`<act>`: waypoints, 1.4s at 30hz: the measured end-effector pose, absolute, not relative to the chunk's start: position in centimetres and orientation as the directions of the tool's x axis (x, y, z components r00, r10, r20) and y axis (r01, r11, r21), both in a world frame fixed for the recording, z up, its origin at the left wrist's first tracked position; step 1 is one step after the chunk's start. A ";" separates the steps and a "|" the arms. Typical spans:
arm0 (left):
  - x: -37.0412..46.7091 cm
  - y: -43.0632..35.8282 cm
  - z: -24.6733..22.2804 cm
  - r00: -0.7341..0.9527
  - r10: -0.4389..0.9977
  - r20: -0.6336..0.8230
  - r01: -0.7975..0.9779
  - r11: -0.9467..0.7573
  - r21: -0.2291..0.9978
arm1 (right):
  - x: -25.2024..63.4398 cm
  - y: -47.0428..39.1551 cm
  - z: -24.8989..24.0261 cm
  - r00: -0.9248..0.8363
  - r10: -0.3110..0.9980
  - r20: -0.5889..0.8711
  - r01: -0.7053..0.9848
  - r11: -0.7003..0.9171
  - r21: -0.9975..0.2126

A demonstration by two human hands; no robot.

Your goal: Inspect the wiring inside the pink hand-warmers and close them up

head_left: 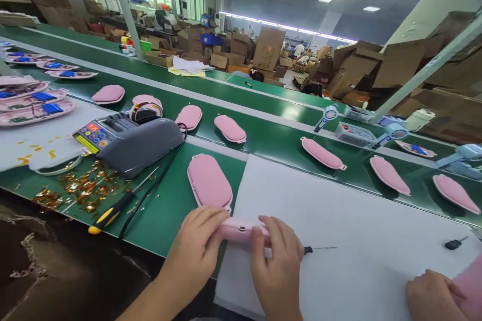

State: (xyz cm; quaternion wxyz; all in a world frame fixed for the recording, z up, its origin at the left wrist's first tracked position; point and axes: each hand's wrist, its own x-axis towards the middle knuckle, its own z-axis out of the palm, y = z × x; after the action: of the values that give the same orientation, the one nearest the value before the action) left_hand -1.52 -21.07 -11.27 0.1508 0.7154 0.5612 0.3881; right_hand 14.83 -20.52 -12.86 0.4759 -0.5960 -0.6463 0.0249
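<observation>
A pink oval case (234,234) is held on edge between my two hands, its narrow side with a small dark port facing me. My left hand (198,241) grips its left end with thumb and fingers. The right end is gripped by my right hand (276,261), thumb on the near side and fingers over the top. Just beyond my right hand, a small black-handled screwdriver (308,250) points right; whether it touches the hand cannot be made out. Another pink case (210,180) lies flat behind my left hand.
A grey tape dispenser (139,140) stands left, near amber scraps (81,188) and a yellow-black screwdriver (113,213). White paper (350,225) covers the right side. Pink cases (324,153) line the green belt. Another person's hand (433,293) shows at lower right.
</observation>
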 end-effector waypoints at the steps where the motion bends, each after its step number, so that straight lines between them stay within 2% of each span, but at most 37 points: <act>1: -1.3 -21.0 -11.6 0.041 0.890 0.454 0.720 -0.341 0.604 | 14.7 -20.9 -13.0 0.068 0.779 0.624 0.793 0.337 -0.507; 3: -0.6 -21.1 -12.2 0.000 0.858 0.513 0.762 -0.333 0.556 | 14.8 -21.2 -13.1 -0.053 0.745 0.665 0.827 0.406 -0.389; 7: 0.7 -21.2 -13.4 -0.058 0.830 0.555 0.763 -0.322 0.560 | 15.2 -20.8 -13.3 -0.099 0.714 0.693 0.841 0.433 -0.326; 11: 2.0 -20.2 -13.7 -0.100 0.764 0.638 0.759 -0.357 0.545 | 14.9 -20.2 -14.2 -0.020 0.709 0.705 0.861 0.370 -0.348; 16: 2.5 -18.5 -13.1 -0.121 0.783 0.610 0.738 -0.340 0.583 | 14.0 -19.7 -14.3 0.150 0.758 0.635 0.858 0.220 -0.465; 18: 2.2 -18.6 -13.1 -0.099 0.783 0.614 0.734 -0.359 0.577 | 13.9 -19.8 -14.0 0.129 0.763 0.633 0.855 0.238 -0.460; 24: 1.6 -20.0 -14.0 -0.079 0.736 0.673 0.755 -0.397 0.522 | 13.0 -20.7 -13.4 0.009 0.692 0.722 0.884 0.332 -0.329; 30: 2.2 -20.4 -14.4 -0.085 0.704 0.705 0.774 -0.399 0.492 | 12.6 -20.7 -13.6 -0.031 0.699 0.715 0.861 0.382 -0.336; 36: 2.9 -19.6 -14.5 -0.183 0.702 0.688 0.710 -0.390 0.586 | 13.5 -20.1 -14.2 -0.063 0.692 0.720 0.855 0.409 -0.318; 42: 2.9 -17.5 -13.2 -0.209 0.756 0.621 0.689 -0.336 0.642 | 12.3 -18.4 -13.6 0.040 0.746 0.665 0.871 0.301 -0.389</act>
State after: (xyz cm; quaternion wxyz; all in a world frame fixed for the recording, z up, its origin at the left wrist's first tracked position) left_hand 2.87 -17.48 -13.22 0.0319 0.6280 0.5751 0.5232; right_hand 12.31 -18.44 -13.60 0.4192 -0.5867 -0.6889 -0.0748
